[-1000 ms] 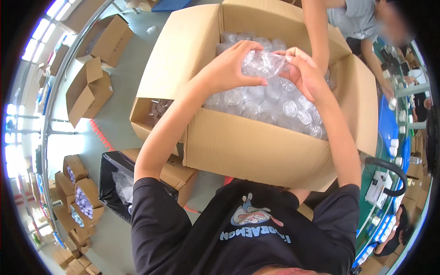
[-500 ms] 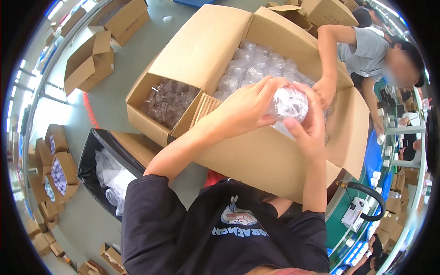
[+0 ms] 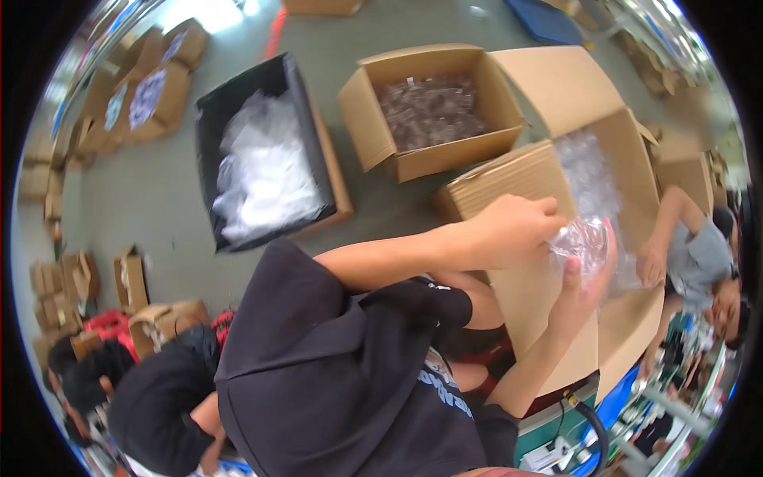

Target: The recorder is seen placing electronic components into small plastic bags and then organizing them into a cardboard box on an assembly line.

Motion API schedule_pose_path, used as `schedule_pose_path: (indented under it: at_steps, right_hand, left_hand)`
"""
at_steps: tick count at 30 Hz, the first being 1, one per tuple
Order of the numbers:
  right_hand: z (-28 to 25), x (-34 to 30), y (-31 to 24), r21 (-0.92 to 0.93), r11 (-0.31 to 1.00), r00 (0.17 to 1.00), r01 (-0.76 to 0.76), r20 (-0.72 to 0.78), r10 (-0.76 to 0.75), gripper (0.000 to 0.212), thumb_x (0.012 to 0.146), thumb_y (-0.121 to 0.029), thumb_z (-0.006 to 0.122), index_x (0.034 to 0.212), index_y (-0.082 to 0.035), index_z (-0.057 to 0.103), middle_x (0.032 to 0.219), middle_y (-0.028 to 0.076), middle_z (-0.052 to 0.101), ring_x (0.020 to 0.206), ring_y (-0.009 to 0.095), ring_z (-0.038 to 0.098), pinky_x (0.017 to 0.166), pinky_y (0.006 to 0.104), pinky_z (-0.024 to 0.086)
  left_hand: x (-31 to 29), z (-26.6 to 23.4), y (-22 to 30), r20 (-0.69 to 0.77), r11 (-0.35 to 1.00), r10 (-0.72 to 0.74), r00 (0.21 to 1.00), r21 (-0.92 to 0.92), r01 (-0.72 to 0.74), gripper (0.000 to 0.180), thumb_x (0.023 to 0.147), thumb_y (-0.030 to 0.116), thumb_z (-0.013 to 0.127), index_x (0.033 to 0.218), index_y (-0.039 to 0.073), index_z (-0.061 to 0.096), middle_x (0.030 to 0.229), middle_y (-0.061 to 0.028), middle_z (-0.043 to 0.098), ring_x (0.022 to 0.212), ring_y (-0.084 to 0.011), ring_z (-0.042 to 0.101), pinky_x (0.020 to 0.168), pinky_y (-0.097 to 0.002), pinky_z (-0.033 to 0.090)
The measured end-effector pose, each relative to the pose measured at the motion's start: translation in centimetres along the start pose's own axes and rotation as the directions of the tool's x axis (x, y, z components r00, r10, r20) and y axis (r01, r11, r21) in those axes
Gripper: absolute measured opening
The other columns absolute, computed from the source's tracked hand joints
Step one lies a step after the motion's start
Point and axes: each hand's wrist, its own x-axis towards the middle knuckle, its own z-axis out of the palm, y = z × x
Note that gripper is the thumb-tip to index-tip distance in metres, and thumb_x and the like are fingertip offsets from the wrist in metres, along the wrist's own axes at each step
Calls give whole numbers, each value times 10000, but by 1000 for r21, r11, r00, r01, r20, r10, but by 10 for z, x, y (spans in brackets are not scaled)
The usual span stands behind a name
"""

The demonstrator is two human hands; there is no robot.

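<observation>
Beside you, the grey floor (image 3: 159, 215) carries a black-lined box (image 3: 208, 151) heaped with clear plastic, open cardboard cartons (image 3: 171, 123) and a red strip (image 3: 276, 32).

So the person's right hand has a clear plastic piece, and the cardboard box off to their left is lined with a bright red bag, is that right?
Not quite: the bag lining that cardboard box is black, as the head view shows. The clear plastic piece is in the right hand.
</observation>
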Motion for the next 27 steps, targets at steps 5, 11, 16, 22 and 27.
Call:
schedule_pose_path:
  at_steps: [5, 11, 16, 22, 27]
  right_hand:
    - [14, -33, -6, 374, 910, 980, -179, -12, 198, 605, 916, -347, 642, 1353, 3, 413, 1195, 167, 548, 1102, 241, 554, 950, 359, 451]
    - [7, -74, 22, 656, 705, 927, -269, -21, 373, 452, 960, -334, 580, 1225, 18, 478, 1121, 145, 581, 1045, 206, 577, 890, 347, 489]
    - [-2, -99, 14, 634, 705, 910, -316, -7, 414, 397, 979, -339, 550, 1138, 21, 504, 1080, 138, 578, 1042, 203, 578, 867, 356, 503]
    - [-20, -118, 37, 830, 475, 933, -293, 140, 332, 431, 992, -355, 515, 1209, 16, 489, 1184, 129, 570, 1131, 240, 554, 975, 431, 459]
    - [-14, -119, 21, 806, 514, 939, -295, 145, 312, 352, 993, -330, 514, 1103, 4, 509, 1289, 218, 527, 1185, 311, 532, 1006, 461, 457]
  left_hand:
    - [-51, 12, 13, -70, 993, -79, 994, -99, 72, 139, 799, 84, 619, 897, -7, 584, 883, -167, 529, 815, -379, 592, 705, -448, 477]
    - [-83, 39, 38, 107, 938, -196, 975, -270, 218, 321, 922, 227, 506, 1012, -79, 474, 989, -227, 482, 924, -414, 533, 814, -452, 440]
    - [-100, 45, 63, 69, 957, -228, 971, -170, 236, 305, 894, 223, 568, 1000, -54, 498, 1001, -209, 496, 905, -406, 546, 798, -458, 447]
    - [-125, 47, 55, -180, 962, -168, 969, -244, 122, 176, 856, 88, 599, 966, -38, 544, 985, -193, 552, 907, -381, 556, 804, -433, 450]
    - [-129, 45, 52, -213, 879, -198, 957, -470, 77, 139, 854, 69, 582, 957, -24, 567, 907, -151, 582, 898, -312, 575, 797, -389, 452]
